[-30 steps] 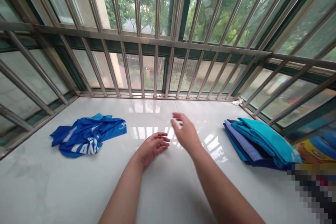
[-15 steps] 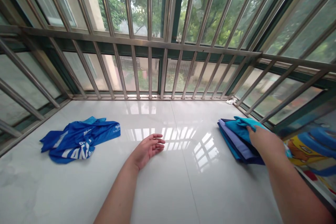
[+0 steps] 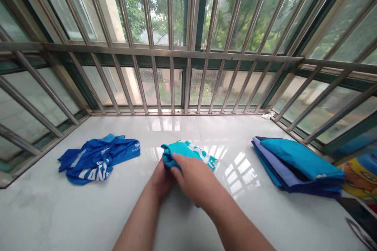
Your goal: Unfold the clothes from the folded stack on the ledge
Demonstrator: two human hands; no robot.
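Observation:
In the middle of the view, both my hands hold a turquoise cloth (image 3: 183, 149) with white print, bunched just above the white surface. My right hand (image 3: 193, 178) lies over its near side, with thumb and fingers closed on the fabric. My left hand (image 3: 161, 176) grips its left end from below, its fingers mostly hidden behind the cloth and my right hand. A crumpled blue cloth (image 3: 118, 153) with white lettering lies to the left. Over on the right rests a stack of folded cloths (image 3: 300, 160), turquoise on top, with lilac and dark blue layers beneath.
Metal bars (image 3: 188, 53) and windows enclose the glossy white surface (image 3: 70, 215) at the back and both sides. A yellow and blue printed object (image 3: 357, 176) stands at the right edge. A small white scrap (image 3: 268, 115) sits in the far right corner.
My right hand has come from the stack to the middle with the printed turquoise cloth. My left hand, open before, has closed on that cloth. The view has shifted slightly.

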